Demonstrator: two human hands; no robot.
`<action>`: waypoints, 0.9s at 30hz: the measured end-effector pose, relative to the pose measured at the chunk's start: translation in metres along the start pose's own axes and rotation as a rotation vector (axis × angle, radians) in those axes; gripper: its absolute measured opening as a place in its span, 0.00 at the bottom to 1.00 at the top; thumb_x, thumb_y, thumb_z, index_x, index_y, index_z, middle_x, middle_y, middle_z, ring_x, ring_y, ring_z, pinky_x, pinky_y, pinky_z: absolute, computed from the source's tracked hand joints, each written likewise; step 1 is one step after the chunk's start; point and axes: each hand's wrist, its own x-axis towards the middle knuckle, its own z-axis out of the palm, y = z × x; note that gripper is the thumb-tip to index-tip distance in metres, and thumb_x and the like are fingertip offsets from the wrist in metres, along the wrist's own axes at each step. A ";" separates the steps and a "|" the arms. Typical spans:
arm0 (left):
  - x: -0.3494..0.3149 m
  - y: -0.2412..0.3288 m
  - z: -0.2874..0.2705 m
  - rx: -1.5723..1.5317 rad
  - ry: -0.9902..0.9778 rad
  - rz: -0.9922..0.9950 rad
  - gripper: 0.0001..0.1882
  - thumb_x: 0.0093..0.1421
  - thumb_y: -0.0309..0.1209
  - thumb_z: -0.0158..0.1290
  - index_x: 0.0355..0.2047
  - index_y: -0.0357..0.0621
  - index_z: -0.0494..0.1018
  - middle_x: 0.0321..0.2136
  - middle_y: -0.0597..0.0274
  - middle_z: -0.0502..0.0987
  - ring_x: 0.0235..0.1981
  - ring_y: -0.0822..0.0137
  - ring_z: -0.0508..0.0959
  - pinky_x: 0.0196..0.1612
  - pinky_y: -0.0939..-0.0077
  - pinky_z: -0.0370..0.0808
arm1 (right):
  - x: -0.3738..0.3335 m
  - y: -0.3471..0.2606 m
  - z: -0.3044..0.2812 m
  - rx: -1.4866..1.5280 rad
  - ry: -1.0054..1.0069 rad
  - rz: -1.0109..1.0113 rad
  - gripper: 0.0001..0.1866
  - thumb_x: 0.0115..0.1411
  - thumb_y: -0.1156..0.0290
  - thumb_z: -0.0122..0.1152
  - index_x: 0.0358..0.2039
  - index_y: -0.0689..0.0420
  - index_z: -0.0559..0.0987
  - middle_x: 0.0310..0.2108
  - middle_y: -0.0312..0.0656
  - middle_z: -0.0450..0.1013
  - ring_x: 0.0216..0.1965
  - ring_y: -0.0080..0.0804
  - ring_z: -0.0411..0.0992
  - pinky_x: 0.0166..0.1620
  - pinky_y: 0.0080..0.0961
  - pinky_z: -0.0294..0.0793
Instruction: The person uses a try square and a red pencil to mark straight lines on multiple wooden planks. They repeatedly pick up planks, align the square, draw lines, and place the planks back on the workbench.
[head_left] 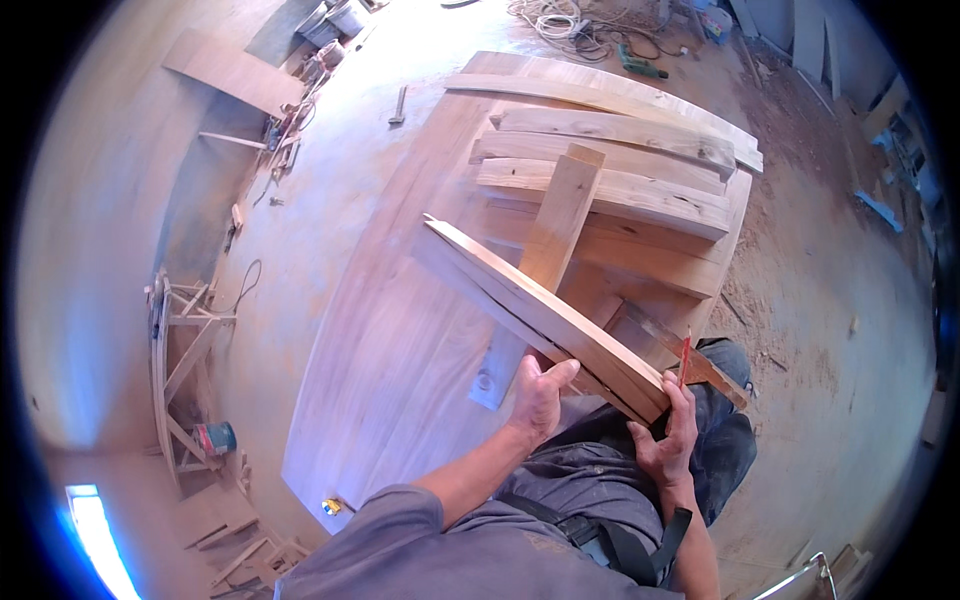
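Observation:
A pair of long, pale wooden boards (560, 325), laid together with a dark gap between them, slants from the middle of the panel down to my lap. My left hand (540, 397) is closed on their lower edge, thumb on top. Around the near end my right hand (668, 432) is closed, with a red pencil (685, 360) upright between its fingers. Beneath the boards, a shorter wooden piece (562, 222) lies crosswise on the stack. A brownish flat tool with a wooden handle (722, 384), perhaps a handsaw, rests beside my right knee.
Several thick planks (610, 188) are stacked on a wide wooden panel (370, 350). A yellow tape measure (331, 507) sits at its near left corner. On the floor are a hammer (398, 105), a green power tool (642, 66), coiled cable (555, 22) and a wooden frame (185, 375).

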 end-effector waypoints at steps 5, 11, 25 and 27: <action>0.006 -0.004 -0.005 0.021 0.044 -0.060 0.25 0.67 0.31 0.65 0.60 0.35 0.70 0.52 0.58 0.79 0.52 0.66 0.79 0.58 0.67 0.77 | -0.001 0.001 0.002 0.038 0.024 -0.005 0.45 0.43 0.84 0.77 0.64 0.61 0.71 0.64 0.57 0.72 0.67 0.57 0.71 0.70 0.42 0.69; 0.002 0.001 -0.001 0.078 0.075 0.002 0.24 0.66 0.35 0.67 0.57 0.37 0.74 0.50 0.59 0.80 0.51 0.66 0.78 0.57 0.68 0.77 | -0.004 0.000 0.001 0.019 0.022 0.003 0.46 0.41 0.84 0.78 0.64 0.61 0.71 0.63 0.57 0.72 0.66 0.57 0.71 0.70 0.42 0.69; 0.018 -0.012 -0.009 0.044 0.024 -0.037 0.22 0.67 0.30 0.64 0.58 0.35 0.75 0.49 0.60 0.82 0.49 0.65 0.83 0.56 0.66 0.80 | -0.013 0.004 -0.006 0.074 0.051 0.077 0.43 0.48 0.83 0.75 0.66 0.63 0.69 0.63 0.52 0.71 0.65 0.45 0.71 0.68 0.37 0.68; 0.014 0.000 0.011 0.052 -0.044 -0.006 0.22 0.66 0.28 0.65 0.58 0.35 0.75 0.50 0.60 0.83 0.49 0.66 0.82 0.58 0.67 0.79 | -0.018 0.018 -0.006 0.075 0.117 0.011 0.44 0.48 0.84 0.75 0.67 0.63 0.67 0.64 0.53 0.70 0.66 0.47 0.70 0.70 0.38 0.66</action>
